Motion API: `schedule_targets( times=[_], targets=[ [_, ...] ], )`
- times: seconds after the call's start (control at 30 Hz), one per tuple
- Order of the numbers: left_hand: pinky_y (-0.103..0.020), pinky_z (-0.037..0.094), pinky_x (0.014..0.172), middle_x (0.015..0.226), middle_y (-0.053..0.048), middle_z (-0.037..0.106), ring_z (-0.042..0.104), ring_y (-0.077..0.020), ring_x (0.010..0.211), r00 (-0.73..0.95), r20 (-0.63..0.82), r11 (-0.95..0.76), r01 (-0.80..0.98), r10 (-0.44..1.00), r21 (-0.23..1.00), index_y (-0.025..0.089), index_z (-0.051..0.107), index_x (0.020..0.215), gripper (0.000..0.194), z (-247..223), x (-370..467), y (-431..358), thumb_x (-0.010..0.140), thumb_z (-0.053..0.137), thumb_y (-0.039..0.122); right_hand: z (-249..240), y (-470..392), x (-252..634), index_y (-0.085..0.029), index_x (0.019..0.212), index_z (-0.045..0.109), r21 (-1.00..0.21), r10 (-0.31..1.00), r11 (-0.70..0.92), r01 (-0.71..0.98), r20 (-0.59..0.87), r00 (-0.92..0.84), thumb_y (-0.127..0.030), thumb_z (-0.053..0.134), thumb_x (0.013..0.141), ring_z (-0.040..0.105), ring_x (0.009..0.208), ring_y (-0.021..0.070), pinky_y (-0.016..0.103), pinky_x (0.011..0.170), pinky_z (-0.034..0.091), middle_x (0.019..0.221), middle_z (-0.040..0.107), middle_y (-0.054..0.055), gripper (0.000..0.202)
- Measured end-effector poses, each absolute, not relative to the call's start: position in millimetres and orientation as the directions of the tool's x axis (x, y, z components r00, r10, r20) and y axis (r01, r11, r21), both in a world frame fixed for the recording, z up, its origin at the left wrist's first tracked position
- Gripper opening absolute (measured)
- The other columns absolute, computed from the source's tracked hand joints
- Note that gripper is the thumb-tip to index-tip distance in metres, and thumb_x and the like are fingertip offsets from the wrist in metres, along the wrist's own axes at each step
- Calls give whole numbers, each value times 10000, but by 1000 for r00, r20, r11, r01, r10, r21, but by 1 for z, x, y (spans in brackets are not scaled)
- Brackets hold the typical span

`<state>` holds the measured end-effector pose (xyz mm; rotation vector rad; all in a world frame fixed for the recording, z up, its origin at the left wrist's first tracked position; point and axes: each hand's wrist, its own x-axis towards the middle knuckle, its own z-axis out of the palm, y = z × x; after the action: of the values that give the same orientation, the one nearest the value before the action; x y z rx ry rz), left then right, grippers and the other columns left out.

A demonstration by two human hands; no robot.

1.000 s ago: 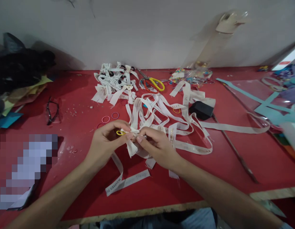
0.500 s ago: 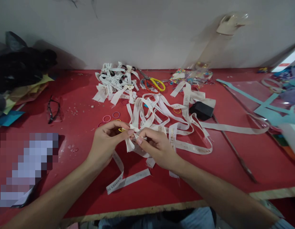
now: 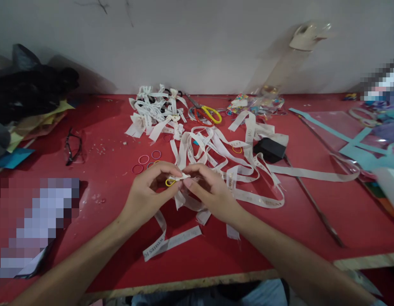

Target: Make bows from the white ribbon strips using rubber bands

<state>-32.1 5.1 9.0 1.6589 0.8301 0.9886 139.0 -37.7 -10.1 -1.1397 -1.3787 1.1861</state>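
Note:
Between my two hands is a white ribbon [image 3: 180,199], bunched at the fingertips with an end hanging below. My left hand [image 3: 148,187] pinches its left side, and a yellow elastic band [image 3: 170,182] shows as a loop beside those fingers. My right hand [image 3: 212,189] pinches the ribbon from the right, its thumb and forefinger close to the left fingertips. Behind my hands lies a tangle of long white printed ribbon [image 3: 212,144]. A loose printed ribbon piece [image 3: 171,243] rests on the table in front. The fingers hide the exact fold of the ribbon.
Finished-looking white ribbon bows [image 3: 152,108] pile up at the back, next to scissors [image 3: 209,114] with red and yellow handles. Small coloured elastic bands [image 3: 143,160] lie left of the tangle. Glasses [image 3: 72,146], a phone-like blurred object [image 3: 46,225] and a black block [image 3: 270,149] sit on the red table [image 3: 104,250].
My fingertips have come closer together on the bunched ribbon. The yellow band's loop now shows more plainly by my left fingers. The view has shifted slightly.

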Motion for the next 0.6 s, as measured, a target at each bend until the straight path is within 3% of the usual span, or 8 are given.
schedule_targets(
  times=[0.17, 0.27, 0.43, 0.5, 0.6],
  targets=[
    [-273, 567, 830, 1171, -83, 598, 620, -181, 1064, 645, 288, -330, -59, 708, 942, 271, 656, 1130, 316, 9, -40, 7, 856, 625, 117, -6, -35, 142, -194, 768, 552, -983, 990, -46, -179, -20, -143, -424, 581, 900, 525, 604, 87, 214, 580, 434, 667, 557, -36, 267],
    [-301, 568, 824, 1200, -100, 581, 622, -185, 1045, 665, 303, -381, -30, 682, 924, 300, 638, 1201, 355, 11, -45, 12, 914, 530, 121, -6, -33, 145, -183, 802, 570, -880, 950, -271, -390, -180, -255, -433, 684, 814, 516, 544, 89, 219, 513, 397, 642, 555, -35, 275],
    [-321, 498, 917, 1070, -71, 614, 598, -183, 1033, 671, 386, -579, 80, 633, 811, 251, 665, 1099, 295, 13, -43, 15, 816, 703, 175, -3, -35, 142, -171, 803, 569, -624, 788, -586, -517, -291, -542, -313, 805, 679, 548, 493, 105, 237, 516, 420, 565, 513, -58, 302],
    [-290, 496, 862, 992, -50, 633, 610, -161, 957, 688, 411, -612, 62, 598, 788, 220, 662, 1001, 200, 12, -40, 14, 813, 705, 168, -2, -37, 139, -171, 770, 556, -593, 759, -627, -505, -321, -566, -310, 809, 673, 532, 473, 96, 233, 515, 424, 540, 474, -73, 304],
    [-254, 484, 791, 908, -28, 640, 606, -140, 871, 651, 399, -586, 88, 646, 805, 192, 614, 877, 84, 10, -37, 11, 831, 681, 169, -3, -37, 135, -163, 688, 526, -623, 752, -632, -460, -350, -559, -347, 719, 766, 522, 467, 81, 221, 516, 423, 532, 451, -69, 278]
  ],
)
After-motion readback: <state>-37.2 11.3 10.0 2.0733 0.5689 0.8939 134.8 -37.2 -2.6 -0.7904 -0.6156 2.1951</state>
